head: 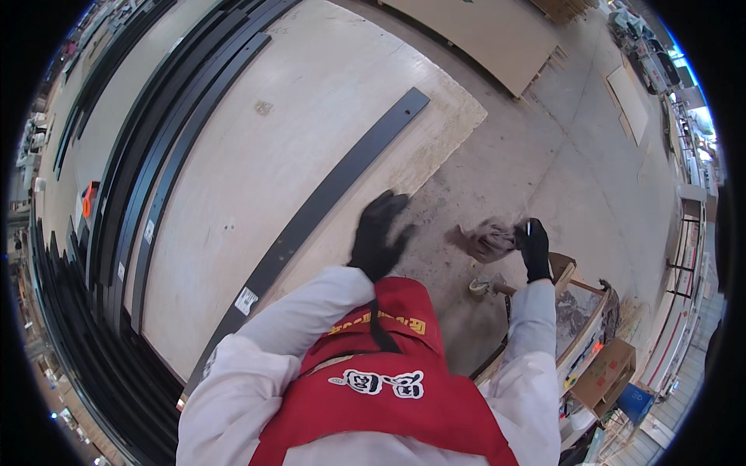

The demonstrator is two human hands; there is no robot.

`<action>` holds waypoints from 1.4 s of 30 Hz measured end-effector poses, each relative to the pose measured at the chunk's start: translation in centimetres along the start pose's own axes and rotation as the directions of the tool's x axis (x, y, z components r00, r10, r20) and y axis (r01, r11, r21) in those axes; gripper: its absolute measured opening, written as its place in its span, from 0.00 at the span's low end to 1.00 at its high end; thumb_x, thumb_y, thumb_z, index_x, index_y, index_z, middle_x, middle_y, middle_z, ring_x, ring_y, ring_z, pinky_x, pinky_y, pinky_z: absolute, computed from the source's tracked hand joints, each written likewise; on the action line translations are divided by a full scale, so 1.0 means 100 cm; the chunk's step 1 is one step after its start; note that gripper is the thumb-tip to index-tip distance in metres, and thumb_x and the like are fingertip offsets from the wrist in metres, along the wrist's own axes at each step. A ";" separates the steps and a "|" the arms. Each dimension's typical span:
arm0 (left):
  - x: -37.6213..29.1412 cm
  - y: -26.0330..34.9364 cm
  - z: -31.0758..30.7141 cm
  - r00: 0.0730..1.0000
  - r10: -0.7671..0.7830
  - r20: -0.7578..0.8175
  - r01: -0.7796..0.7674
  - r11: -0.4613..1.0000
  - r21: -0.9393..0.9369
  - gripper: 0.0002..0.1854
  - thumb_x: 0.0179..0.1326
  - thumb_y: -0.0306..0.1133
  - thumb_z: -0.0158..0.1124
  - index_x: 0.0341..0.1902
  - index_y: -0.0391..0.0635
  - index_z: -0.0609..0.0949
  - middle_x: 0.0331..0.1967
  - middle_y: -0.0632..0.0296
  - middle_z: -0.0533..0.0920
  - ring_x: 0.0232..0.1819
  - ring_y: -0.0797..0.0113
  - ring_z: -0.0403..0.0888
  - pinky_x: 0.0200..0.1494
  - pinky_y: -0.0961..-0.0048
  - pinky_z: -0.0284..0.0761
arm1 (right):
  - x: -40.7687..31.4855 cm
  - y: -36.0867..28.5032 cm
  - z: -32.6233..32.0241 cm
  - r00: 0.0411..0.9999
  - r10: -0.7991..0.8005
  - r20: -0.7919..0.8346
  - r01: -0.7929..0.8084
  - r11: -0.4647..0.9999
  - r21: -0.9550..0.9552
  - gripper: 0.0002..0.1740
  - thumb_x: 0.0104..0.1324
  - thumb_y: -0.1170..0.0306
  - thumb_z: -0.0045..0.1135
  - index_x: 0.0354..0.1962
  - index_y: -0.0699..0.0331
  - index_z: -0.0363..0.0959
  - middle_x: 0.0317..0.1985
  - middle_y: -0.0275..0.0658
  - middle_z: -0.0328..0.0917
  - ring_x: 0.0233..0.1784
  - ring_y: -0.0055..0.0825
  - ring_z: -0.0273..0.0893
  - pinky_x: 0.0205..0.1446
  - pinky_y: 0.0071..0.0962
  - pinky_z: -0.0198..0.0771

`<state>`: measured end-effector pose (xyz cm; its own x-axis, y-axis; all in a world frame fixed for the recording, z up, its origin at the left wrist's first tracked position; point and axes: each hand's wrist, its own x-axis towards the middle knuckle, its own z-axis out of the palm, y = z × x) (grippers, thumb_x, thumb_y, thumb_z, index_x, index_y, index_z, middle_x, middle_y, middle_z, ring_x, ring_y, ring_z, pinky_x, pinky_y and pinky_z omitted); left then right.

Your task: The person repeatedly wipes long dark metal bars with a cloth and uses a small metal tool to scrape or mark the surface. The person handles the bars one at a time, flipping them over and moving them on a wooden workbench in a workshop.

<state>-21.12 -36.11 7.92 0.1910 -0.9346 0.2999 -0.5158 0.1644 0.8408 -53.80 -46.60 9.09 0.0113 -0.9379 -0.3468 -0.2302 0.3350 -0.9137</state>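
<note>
My left hand (382, 236), in a black glove, is above the near edge of a pale work board, with its fingers apart and nothing in it. My right hand (533, 247), also gloved in black, is closed on a crumpled greyish-brown cloth (491, 240) that hangs out to its left over the floor. A small pale thing shows at its fingertips; I cannot tell what it is. Beside my left hand a long dark strip (326, 204) with a hole near its far end and a printed label lies on the work board (262, 169).
More dark strips (175, 140) lie along the board's left side, near an orange tool (89, 199). At the right stand a wooden-framed cart (583, 314) with a caster, a cardboard box (606, 373) and a blue bin (634, 402). A large panel (484, 35) is at the top.
</note>
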 end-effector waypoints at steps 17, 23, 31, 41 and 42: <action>-0.219 0.015 -0.133 0.997 0.070 0.025 -0.072 0.993 0.091 0.46 0.46 0.55 0.67 0.65 0.43 0.64 0.64 0.49 0.65 0.70 0.45 0.53 0.69 0.54 0.49 | -0.194 -0.013 0.174 0.819 0.047 0.572 0.036 0.990 -0.133 0.11 0.63 0.60 0.56 0.33 0.59 0.73 0.19 0.23 0.66 0.18 0.10 0.59 0.21 0.13 0.51; -0.254 -0.003 -0.129 0.990 -0.132 -0.043 0.133 0.991 0.019 0.38 0.50 0.37 0.69 0.64 0.42 0.63 0.57 0.47 0.71 0.57 0.50 0.72 0.58 0.63 0.68 | -0.234 -0.004 0.256 0.717 0.144 0.682 -0.157 0.987 -0.043 0.18 0.65 0.68 0.51 0.52 0.62 0.67 0.27 0.28 0.69 0.23 0.12 0.62 0.24 0.13 0.57; -0.312 -0.078 -0.243 0.339 -0.844 -0.416 0.373 0.526 -0.764 0.26 0.55 0.29 0.61 0.58 0.38 0.69 0.53 0.55 0.74 0.54 0.62 0.73 0.56 0.66 0.69 | -0.185 0.066 0.358 0.561 -0.289 0.776 0.769 0.530 -0.358 0.19 0.65 0.67 0.50 0.54 0.57 0.69 0.39 0.49 0.68 0.38 0.47 0.72 0.38 0.41 0.68; -0.218 -0.092 -0.180 0.867 -0.331 -0.373 0.497 0.632 0.594 0.34 0.53 0.39 0.63 0.63 0.45 0.66 0.66 0.50 0.63 0.68 0.49 0.57 0.68 0.55 0.52 | -0.097 0.053 0.328 0.668 -0.427 0.610 0.725 0.556 -0.406 0.10 0.64 0.67 0.50 0.40 0.63 0.72 0.35 0.48 0.70 0.37 0.45 0.73 0.37 0.41 0.69; -0.202 -0.092 -0.171 0.873 -0.335 -0.354 0.485 0.662 0.571 0.33 0.53 0.39 0.63 0.63 0.45 0.66 0.66 0.50 0.62 0.68 0.49 0.57 0.68 0.55 0.52 | -0.075 0.047 0.318 0.667 -0.466 0.581 0.736 0.535 -0.416 0.10 0.64 0.67 0.50 0.39 0.64 0.72 0.34 0.48 0.70 0.37 0.45 0.73 0.37 0.40 0.68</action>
<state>-5.95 -13.39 1.82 0.6348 -0.7599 0.1400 -0.7259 -0.5245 0.4449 -23.98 -35.07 0.64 0.6806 -0.7293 0.0709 -0.5192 -0.5483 -0.6556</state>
